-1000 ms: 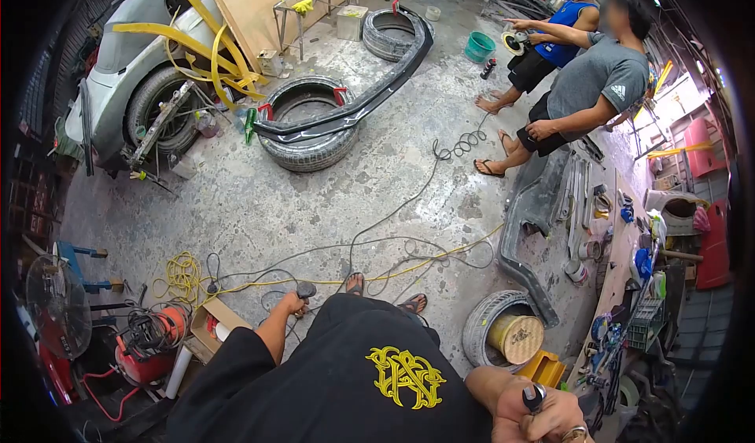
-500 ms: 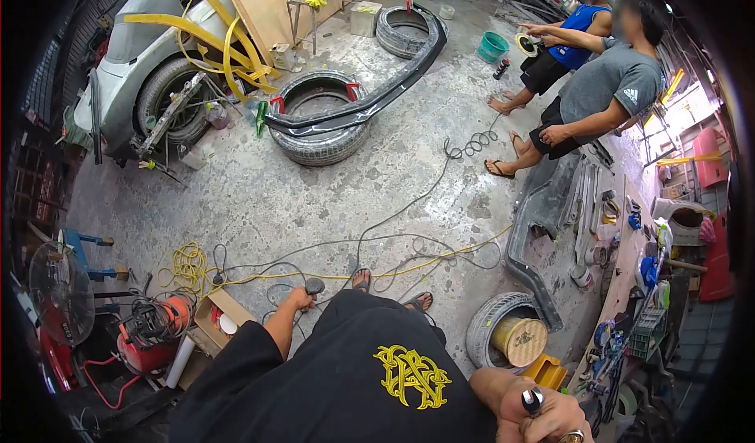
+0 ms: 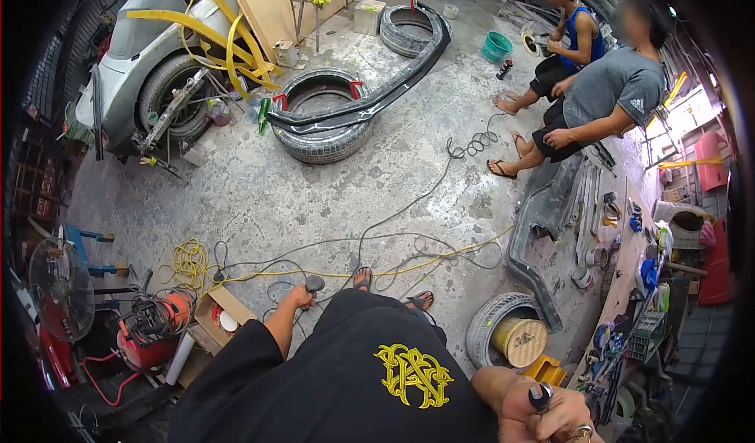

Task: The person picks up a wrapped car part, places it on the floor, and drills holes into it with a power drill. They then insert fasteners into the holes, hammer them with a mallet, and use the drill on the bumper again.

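My left hand (image 3: 298,297) hangs low on the left, its fingers closed around a dark round-headed power tool (image 3: 314,284) with a cord near it; its exact kind is hard to make out. At the lower right, close to the camera, my right hand (image 3: 550,415) is wrapped around a wrench (image 3: 540,397), of which only the shiny metal end shows between the fingers. A ring is on one finger. Beside the left forearm stands an open cardboard box (image 3: 206,315). Just beyond the right hand are a yellow spool (image 3: 522,341) and a yellow plastic bin (image 3: 544,370).
A black bumper (image 3: 377,97) rests across two tires (image 3: 322,146). Cords (image 3: 370,231) and a yellow hose (image 3: 189,264) cross the floor near my feet. A red compressor (image 3: 149,341) stands left. Two people (image 3: 605,89) are at the right, near a green bucket (image 3: 496,47).
The person in grey has lowered the outstretched arm. The person in blue has drawn both hands in closer to the body. My hands keep nearly the same places and grips.
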A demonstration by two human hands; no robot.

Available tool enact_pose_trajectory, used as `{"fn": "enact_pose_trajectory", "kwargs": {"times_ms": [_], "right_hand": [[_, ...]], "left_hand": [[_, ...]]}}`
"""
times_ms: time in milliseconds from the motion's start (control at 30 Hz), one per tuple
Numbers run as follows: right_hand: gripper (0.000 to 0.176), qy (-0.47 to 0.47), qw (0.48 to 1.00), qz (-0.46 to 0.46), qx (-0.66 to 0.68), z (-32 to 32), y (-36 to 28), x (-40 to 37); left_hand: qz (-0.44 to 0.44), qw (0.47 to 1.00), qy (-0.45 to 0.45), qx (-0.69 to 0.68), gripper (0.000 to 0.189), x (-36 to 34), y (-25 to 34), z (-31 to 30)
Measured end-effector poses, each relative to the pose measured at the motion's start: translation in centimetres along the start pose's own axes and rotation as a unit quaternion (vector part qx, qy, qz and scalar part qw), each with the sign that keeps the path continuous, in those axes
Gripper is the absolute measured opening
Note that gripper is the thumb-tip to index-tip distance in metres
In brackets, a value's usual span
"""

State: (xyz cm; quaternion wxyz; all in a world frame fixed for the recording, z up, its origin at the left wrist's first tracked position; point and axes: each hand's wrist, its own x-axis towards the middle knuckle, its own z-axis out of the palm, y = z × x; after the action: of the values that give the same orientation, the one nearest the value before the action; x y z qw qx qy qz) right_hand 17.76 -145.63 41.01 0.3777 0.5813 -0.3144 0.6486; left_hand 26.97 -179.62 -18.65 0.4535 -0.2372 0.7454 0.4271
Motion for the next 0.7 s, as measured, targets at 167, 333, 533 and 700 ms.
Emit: {"fn": "enact_pose_trajectory", "kwargs": {"times_ms": [167,333,533,700], "right_hand": [[0.018,0.011,0.999,0.038,0.004,0.0,-1.1,-0.2],[0.014,-0.003,0.999,0.035,0.009,0.0,-1.1,-0.3],[0.023,-0.001,0.997,0.057,0.053,0.1,-0.9,-0.6],[0.025,-0.004,0.997,0.057,0.045,0.2,-0.1,-1.0]], "left_hand": [[-0.001,1.0,-0.005,0.007,0.021,0.1,-0.2,0.3],[0.003,1.0,0.001,-0.004,0.021,0.6,-0.8,0.5],[0.02,1.0,0.011,0.014,0.019,0.1,-0.5,0.4],[0.002,0.999,0.034,-0.008,0.017,-1.0,0.0,0.4]]}}
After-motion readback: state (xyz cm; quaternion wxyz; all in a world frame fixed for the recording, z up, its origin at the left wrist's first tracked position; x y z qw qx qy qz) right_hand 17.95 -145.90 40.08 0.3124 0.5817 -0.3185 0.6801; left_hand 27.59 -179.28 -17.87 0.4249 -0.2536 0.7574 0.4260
